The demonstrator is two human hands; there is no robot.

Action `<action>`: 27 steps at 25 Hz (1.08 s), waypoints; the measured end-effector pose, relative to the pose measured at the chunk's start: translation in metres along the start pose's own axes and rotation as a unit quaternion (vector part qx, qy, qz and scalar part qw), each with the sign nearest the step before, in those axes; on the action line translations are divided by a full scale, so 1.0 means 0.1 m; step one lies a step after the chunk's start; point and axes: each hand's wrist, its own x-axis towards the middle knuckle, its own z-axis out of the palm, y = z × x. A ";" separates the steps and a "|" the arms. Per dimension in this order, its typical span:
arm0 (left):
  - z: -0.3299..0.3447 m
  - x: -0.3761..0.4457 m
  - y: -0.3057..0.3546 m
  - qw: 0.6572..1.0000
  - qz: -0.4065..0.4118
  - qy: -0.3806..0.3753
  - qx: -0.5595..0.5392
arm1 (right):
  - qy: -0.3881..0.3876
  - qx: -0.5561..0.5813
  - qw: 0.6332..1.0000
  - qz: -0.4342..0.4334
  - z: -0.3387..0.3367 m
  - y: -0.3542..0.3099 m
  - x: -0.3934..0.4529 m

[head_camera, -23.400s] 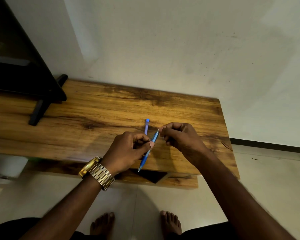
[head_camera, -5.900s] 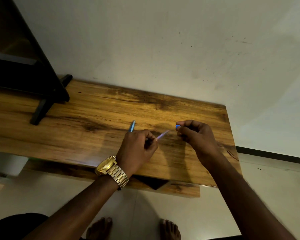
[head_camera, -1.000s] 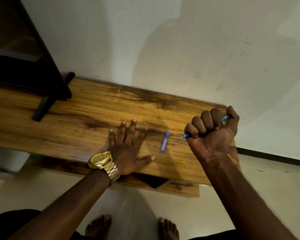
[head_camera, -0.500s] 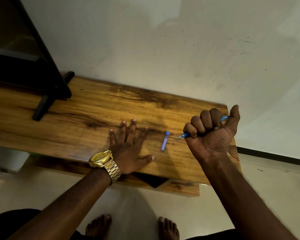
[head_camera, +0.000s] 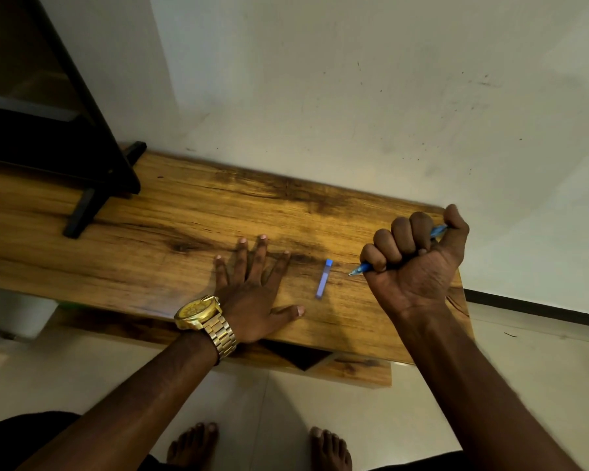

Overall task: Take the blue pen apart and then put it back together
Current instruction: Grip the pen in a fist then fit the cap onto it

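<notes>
A: What sits at the left of the tabletop [head_camera: 150, 232]?
B: A black stand [head_camera: 82, 185]. Then the left hand [head_camera: 252, 294], gold watch [head_camera: 201, 312] on its wrist, pressed flat with fingers spread, its grip released.
A: And the pen?
B: Its blue cap [head_camera: 323, 279] lies alone just beside that hand's thumb. The right hand [head_camera: 419, 263] is clenched in a fist around the blue pen [head_camera: 363, 267], tip poking out toward the cap.
</notes>
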 end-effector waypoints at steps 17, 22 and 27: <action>-0.05 -0.02 0.04 1.000 -0.005 -0.008 0.011 | -0.007 0.012 1.000 0.010 0.01 0.01 -0.01; -0.06 -0.03 0.04 1.000 -0.004 -0.002 0.011 | -0.015 0.012 1.000 0.014 0.02 0.01 0.00; -0.05 -0.02 0.04 1.000 -0.008 -0.006 0.012 | -0.011 -0.001 1.000 0.013 0.04 0.01 -0.02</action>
